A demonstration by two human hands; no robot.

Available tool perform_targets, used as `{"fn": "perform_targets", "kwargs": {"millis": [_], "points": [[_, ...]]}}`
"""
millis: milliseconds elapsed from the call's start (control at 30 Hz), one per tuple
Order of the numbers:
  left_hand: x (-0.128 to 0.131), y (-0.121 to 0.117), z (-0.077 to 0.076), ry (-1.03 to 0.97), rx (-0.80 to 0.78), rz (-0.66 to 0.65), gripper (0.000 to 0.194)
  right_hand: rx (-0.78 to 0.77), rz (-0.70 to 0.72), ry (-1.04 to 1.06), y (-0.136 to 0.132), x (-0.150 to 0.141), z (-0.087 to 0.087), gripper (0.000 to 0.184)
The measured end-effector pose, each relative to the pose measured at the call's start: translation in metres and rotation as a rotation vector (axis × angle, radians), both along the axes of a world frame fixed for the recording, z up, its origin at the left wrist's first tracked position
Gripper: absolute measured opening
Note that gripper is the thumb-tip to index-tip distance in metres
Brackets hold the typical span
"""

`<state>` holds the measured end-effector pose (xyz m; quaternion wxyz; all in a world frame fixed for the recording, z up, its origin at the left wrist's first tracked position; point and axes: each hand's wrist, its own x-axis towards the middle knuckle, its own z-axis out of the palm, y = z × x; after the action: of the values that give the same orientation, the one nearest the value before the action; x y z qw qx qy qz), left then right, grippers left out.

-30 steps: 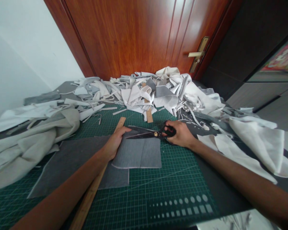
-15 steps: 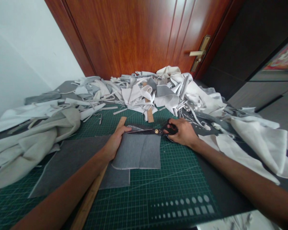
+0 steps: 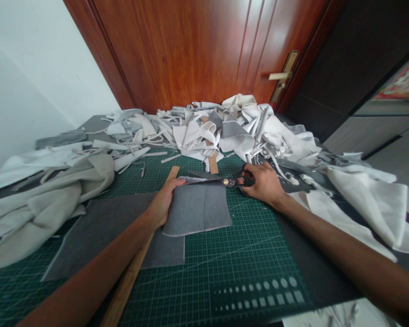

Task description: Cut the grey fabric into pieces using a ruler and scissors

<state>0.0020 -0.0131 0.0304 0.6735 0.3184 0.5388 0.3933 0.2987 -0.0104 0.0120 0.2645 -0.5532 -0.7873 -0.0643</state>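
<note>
My left hand (image 3: 163, 202) lies flat on a grey felt-like fabric piece (image 3: 197, 213), pressing it down on a green cutting mat (image 3: 231, 259). My right hand (image 3: 262, 184) grips the black handles of large tailor's shears (image 3: 207, 180). Their steel blades lie along the fabric's far edge, slightly parted, and the lower blade is hidden in part by the cloth. A larger dark grey fabric sheet (image 3: 102, 236) lies under and beside the piece. A wooden ruler (image 3: 131, 268) runs beneath my left forearm.
A heap of white and grey fabric scraps (image 3: 207, 136) is piled against a wooden door (image 3: 177, 50) at the back of the table. Beige cloth (image 3: 44, 204) lies to the left, and white cloth (image 3: 368, 204) lies to the right.
My right hand and the shears have moved left and toward me along the fabric's far edge. The grey piece has shifted slightly right. My left hand stays on it.
</note>
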Motion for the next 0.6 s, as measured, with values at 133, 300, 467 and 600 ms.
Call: {"fn": "perform_targets", "kwargs": {"millis": [133, 300, 467, 600], "points": [[0.0016, -0.0001, 0.0026, -0.052, -0.053, 0.026, 0.024, -0.015, -0.002, 0.004, 0.0004, 0.0005, -0.0010, 0.015], [0.0017, -0.0009, 0.0059, -0.070, -0.036, 0.052, 0.025, -0.028, -0.038, 0.000, 0.0014, 0.0011, -0.0024, 0.016], [-0.0003, -0.0011, 0.0049, -0.058, 0.005, 0.010, 0.027, 0.004, -0.007, 0.006, 0.0012, 0.0014, -0.0027, 0.014], [0.0002, -0.0010, 0.0043, -0.047, -0.004, 0.029, 0.029, 0.027, -0.006, -0.007, 0.0008, 0.0017, -0.0025, 0.017]]}}
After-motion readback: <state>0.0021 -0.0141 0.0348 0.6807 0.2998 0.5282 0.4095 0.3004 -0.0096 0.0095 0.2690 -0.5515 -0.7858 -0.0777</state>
